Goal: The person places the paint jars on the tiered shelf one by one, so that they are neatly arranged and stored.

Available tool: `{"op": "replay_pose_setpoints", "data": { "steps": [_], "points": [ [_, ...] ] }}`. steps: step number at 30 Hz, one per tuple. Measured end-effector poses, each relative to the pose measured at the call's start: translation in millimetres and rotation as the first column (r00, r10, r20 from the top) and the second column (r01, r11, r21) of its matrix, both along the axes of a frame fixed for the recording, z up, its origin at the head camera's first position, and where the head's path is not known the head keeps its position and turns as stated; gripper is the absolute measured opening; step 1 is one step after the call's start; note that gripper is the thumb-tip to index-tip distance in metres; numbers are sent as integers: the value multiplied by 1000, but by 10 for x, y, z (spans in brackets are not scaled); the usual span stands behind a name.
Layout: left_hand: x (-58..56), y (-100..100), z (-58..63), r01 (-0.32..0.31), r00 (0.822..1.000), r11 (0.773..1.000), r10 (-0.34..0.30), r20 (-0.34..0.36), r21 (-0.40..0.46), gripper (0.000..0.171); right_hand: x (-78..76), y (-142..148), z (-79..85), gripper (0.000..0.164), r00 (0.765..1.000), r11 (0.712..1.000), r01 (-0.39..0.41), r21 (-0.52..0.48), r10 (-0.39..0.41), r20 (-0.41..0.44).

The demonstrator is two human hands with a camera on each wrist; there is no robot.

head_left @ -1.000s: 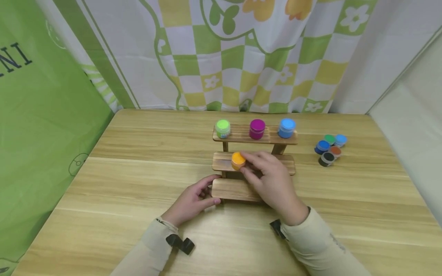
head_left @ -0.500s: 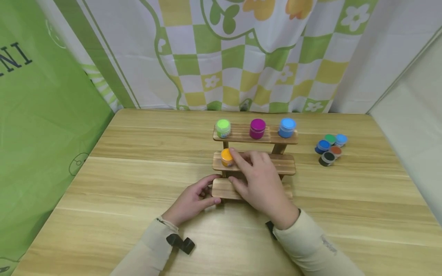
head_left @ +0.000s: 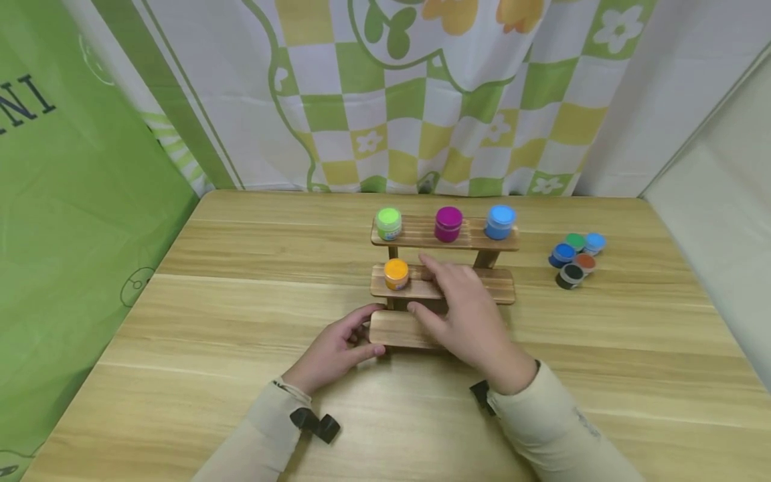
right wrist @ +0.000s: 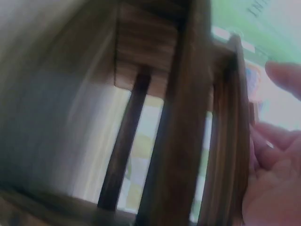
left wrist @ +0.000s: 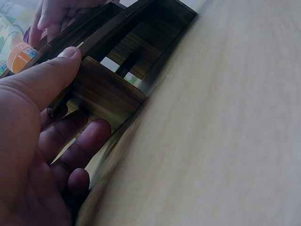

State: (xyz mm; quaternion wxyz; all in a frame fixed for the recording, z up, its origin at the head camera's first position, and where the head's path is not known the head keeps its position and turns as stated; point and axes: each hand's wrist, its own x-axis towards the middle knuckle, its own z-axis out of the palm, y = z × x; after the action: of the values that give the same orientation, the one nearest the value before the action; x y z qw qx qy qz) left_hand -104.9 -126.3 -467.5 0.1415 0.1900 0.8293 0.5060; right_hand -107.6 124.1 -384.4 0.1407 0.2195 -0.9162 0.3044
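A three-tier wooden display stand [head_left: 400,329] stands on the table. My left hand [head_left: 333,349] holds the left end of its lowest tier, the thumb [left wrist: 51,75] along the front edge and the other fingers around the side. On the left end of the middle tier sits an orange paint jar [head_left: 396,274]. To the right of that jar, apart from it, my right hand [head_left: 472,325] hovers over the middle and lowest tiers with nothing between thumb and fingers. Light green [head_left: 389,224], purple [head_left: 448,224] and light blue [head_left: 500,222] jars line the top tier.
Right of the stand, several small paint jars are grouped on the wooden table [head_left: 241,294], among them a black jar [head_left: 569,276] and a dark blue jar [head_left: 562,255]. A checkered curtain [head_left: 434,100] hangs behind the table's back edge. Green cloth [head_left: 78,234] covers the left side.
The orange jar was moved left along the middle tier to its left end. My right hand let go of it and drew back to the right. The left hand stayed put.
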Motion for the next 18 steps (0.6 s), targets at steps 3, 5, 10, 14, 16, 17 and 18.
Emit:
{"op": "replay_pose_setpoints", "data": {
  "steps": [3, 5, 10, 14, 16, 17, 18],
  "points": [
    [2, 3, 7, 1, 1000, 1000, -1, 2, 6, 67, -14, 93, 53, 51, 997, 998, -23, -65, 28, 73],
    [4, 2, 10, 4, 1000, 1000, -4, 3, 11, 67, -27, 152, 87, 43, 991, 993, -38, -111, 52, 125],
    [9, 2, 21, 6, 1000, 1000, -6, 4, 8, 68, -65, 292, 151, 35, 955, 969, -69, -238, 133, 265],
    [9, 3, 26, 3, 1000, 1000, -3, -3, -5, 68, -106, 426, 185, 29, 916, 955, -76, -285, 180, 359],
    [7, 3, 21, 2, 1000, 1000, -2, -6, -9, 68, -128, 505, 199, 27, 899, 954, -80, -290, 195, 392],
    [6, 3, 20, 0, 1000, 1000, 0, -5, -11, 68, -139, 546, 204, 26, 894, 954, -84, -288, 200, 402],
    [5, 3, 17, 0, 1000, 1000, 0, -5, -12, 68, -147, 587, 210, 26, 889, 955, -86, -285, 203, 411]
  ]
}}
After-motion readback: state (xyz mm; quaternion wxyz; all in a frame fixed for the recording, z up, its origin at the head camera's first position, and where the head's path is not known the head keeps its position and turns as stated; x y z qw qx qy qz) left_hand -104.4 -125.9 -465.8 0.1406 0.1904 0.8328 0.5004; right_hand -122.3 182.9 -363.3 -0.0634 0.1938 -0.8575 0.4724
